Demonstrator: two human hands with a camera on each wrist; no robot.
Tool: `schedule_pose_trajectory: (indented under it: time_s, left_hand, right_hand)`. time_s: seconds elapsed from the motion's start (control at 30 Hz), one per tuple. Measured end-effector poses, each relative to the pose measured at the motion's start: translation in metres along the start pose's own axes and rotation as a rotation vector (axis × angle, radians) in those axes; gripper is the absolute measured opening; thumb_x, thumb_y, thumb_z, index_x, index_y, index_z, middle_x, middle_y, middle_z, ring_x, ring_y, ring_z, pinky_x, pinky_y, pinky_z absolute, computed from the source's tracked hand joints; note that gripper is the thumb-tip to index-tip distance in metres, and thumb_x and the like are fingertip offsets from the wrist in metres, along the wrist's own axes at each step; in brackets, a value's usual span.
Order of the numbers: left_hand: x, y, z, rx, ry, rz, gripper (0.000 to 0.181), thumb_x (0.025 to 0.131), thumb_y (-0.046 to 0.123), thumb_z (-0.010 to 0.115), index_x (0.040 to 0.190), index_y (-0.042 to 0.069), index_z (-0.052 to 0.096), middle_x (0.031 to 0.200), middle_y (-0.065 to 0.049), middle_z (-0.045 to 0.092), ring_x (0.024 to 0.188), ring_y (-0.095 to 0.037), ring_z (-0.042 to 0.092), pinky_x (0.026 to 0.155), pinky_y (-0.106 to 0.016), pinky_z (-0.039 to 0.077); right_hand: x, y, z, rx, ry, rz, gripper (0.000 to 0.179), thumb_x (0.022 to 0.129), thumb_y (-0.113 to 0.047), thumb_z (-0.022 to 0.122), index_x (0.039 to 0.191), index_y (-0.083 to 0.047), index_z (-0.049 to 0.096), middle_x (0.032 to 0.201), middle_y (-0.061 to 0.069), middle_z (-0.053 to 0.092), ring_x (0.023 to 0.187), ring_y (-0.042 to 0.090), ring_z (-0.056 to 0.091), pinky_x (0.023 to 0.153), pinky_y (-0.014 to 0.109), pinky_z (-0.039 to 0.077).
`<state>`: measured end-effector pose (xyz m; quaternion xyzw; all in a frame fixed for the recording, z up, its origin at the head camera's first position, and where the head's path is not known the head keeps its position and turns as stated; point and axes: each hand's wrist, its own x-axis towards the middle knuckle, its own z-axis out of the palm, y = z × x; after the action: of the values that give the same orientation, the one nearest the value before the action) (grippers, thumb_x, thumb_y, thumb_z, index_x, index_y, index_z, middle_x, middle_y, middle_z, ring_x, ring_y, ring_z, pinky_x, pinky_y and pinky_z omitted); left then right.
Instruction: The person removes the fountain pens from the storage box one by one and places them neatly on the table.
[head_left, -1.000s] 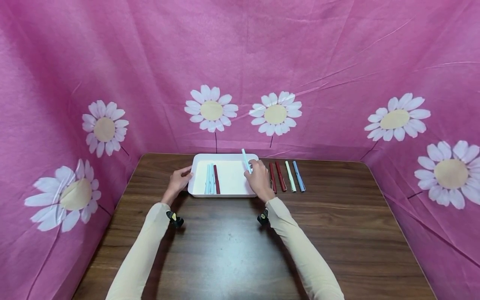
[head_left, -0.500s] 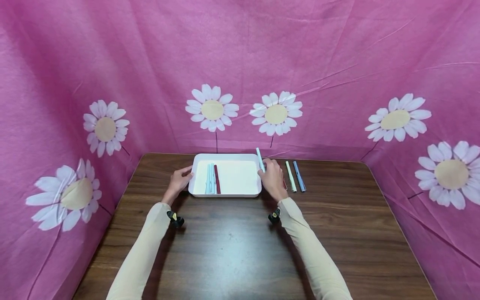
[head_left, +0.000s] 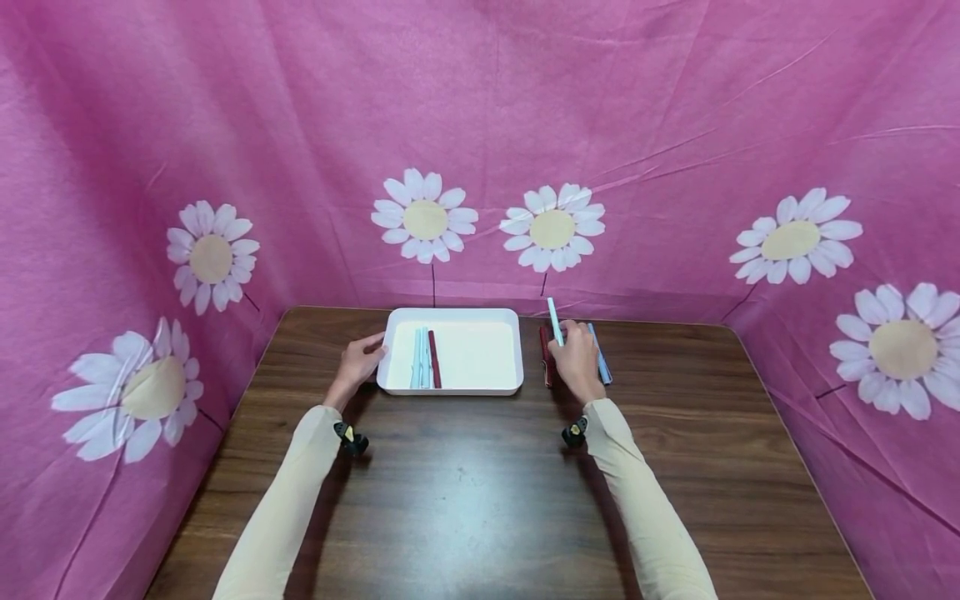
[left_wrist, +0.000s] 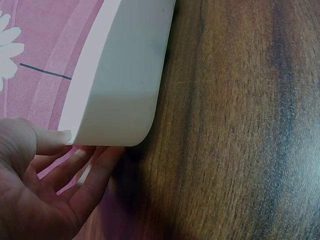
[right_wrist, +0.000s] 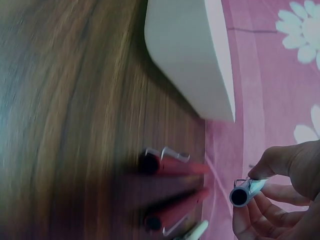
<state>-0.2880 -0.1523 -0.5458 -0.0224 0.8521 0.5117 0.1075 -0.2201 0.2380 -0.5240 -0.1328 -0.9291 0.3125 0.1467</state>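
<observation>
My left hand (head_left: pixel 361 360) holds the left end of a shallow white tray (head_left: pixel 480 392). In the left wrist view, its thumb lies on the tray's rim and its fingers are against the outer wall. Two light blue pens (head_left: pixel 417 358) and a dark red pen (head_left: pixel 433 358) lie side by side in the tray's left half. Right of the tray, my right hand (head_left: pixel 577 362) pinches a light blue pen (head_left: pixel 554 321), raised above the table. Below it are two red pens (right_wrist: pixel 172 164) and a pale green pen (right_wrist: pixel 197 231), which the hand hides in the head view.
A blue pen (head_left: pixel 602 358) lies on the wooden table (head_left: pixel 465 500), partly behind my right hand. A pink cloth (head_left: pixel 480 100) with printed daisies hangs around the table's back and sides, close behind the tray.
My right hand has moved right, from the tray's right end to over the row of pens, carrying the light blue pen. The left hand and the tray have stayed put.
</observation>
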Motion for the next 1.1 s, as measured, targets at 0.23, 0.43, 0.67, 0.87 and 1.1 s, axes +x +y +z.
schedule_pose_trajectory:
  time_s: [0.23,0.43,0.67,0.87,1.1]
  left_hand:
    - [0.002,-0.003,0.001,0.045,0.044,0.06,0.043,0.104,0.011,0.061,0.146,0.003,0.06,0.136,-0.026,0.066,0.127,-0.037,0.06,0.11,-0.046,0.049]
    - [0.001,-0.001,0.0,0.038,0.031,0.035,0.043,0.105,0.013,0.06,0.148,0.004,0.058,0.139,-0.025,0.064,0.125,-0.035,0.061,0.107,-0.046,0.052]
    - [0.0,0.0,-0.001,0.031,0.022,0.024,0.044,0.106,0.013,0.059,0.148,0.005,0.058,0.14,-0.025,0.064,0.124,-0.033,0.061,0.105,-0.045,0.053]
    - [0.001,-0.001,-0.001,0.034,0.03,0.036,0.043,0.105,0.013,0.06,0.148,0.004,0.058,0.139,-0.025,0.064,0.124,-0.035,0.061,0.106,-0.046,0.053]
    - [0.001,-0.001,-0.001,0.018,0.016,0.029,0.044,0.106,0.013,0.06,0.148,0.005,0.058,0.141,-0.025,0.063,0.122,-0.034,0.062,0.099,-0.043,0.058]
  right_hand:
    - [0.003,0.023,-0.014,-0.014,0.031,0.019,0.036,0.089,-0.004,0.072,0.124,0.006,0.068,0.111,0.029,0.066,0.099,0.052,0.065,0.083,0.062,0.053]
    - [0.003,0.044,-0.023,-0.041,0.037,0.038,0.039,0.092,-0.006,0.07,0.127,0.009,0.066,0.115,0.032,0.065,0.1,0.054,0.065,0.083,0.063,0.052]
    - [0.003,0.065,-0.029,-0.052,0.065,0.072,0.037,0.091,-0.006,0.07,0.124,0.008,0.067,0.112,0.032,0.065,0.101,0.057,0.063,0.084,0.065,0.051]
    - [0.002,0.079,-0.031,-0.049,0.09,0.085,0.038,0.089,-0.005,0.067,0.124,0.008,0.068,0.114,0.034,0.065,0.101,0.059,0.063,0.084,0.066,0.051]
    - [-0.001,0.092,-0.034,-0.061,0.066,0.121,0.04,0.091,-0.007,0.066,0.127,0.009,0.066,0.117,0.035,0.064,0.104,0.06,0.062,0.086,0.068,0.05]
